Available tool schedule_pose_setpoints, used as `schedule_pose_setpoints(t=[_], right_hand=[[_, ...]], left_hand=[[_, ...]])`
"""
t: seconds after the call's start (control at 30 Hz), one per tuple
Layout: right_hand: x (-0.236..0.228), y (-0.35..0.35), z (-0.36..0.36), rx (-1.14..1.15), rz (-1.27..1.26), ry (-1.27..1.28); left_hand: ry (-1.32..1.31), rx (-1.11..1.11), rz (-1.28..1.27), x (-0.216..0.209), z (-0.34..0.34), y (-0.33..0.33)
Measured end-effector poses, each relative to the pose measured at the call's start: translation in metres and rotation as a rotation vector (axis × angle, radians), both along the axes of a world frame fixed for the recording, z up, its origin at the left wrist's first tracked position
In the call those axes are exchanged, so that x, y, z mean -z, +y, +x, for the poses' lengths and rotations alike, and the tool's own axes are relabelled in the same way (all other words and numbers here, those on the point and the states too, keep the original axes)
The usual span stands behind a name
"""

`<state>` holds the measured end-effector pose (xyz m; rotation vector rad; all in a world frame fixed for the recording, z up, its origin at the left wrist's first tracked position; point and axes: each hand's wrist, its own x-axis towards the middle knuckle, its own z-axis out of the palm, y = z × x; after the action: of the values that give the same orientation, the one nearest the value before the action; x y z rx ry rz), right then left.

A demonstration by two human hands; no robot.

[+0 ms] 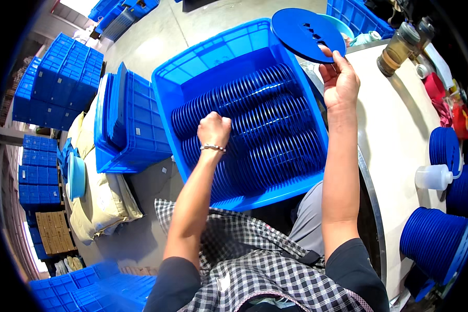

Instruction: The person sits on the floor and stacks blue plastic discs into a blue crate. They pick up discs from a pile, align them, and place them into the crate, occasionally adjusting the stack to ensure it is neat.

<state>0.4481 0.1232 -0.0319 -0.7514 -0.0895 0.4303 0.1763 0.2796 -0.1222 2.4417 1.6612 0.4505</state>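
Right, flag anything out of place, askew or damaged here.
Little stands out. A small pale scrap lies loose on the floor beside the blue bin, and a whitish patch breaks the checked apron's pattern; tear or mark, I can't tell. The discs in the bin stand in orderly rows.

The round disc (295, 37) is deep blue, as are the rows of discs (268, 115); their crate (213, 57) is a brighter blue. The apron (265, 270) has black-and-white checks, the sleeves (356, 275) are black, the trousers (308, 214) grey, the tabletop (392, 140) cream, the sacks (99, 200) pale yellow and the cartons (55, 232) brown.
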Motion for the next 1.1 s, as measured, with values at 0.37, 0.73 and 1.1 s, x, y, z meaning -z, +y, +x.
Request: schedule_pose_setpoints(t=[0.37, 0.73, 1.1], right_hand=[[0.0, -0.004, 0.005, -0.016, 0.045, 0.048], [-0.006, -0.019, 0.014, 0.095, -0.006, 0.067], [0.0, -0.011, 0.018, 0.121, -0.16, 0.068]], left_hand=[[-0.259, 0.16, 0.105, -0.078, 0.023, 0.125], [0.123, 0.093, 0.093, 0.04, -0.008, 0.093], [0.063, 0.402, 0.16, -0.006, 0.109, 0.013]])
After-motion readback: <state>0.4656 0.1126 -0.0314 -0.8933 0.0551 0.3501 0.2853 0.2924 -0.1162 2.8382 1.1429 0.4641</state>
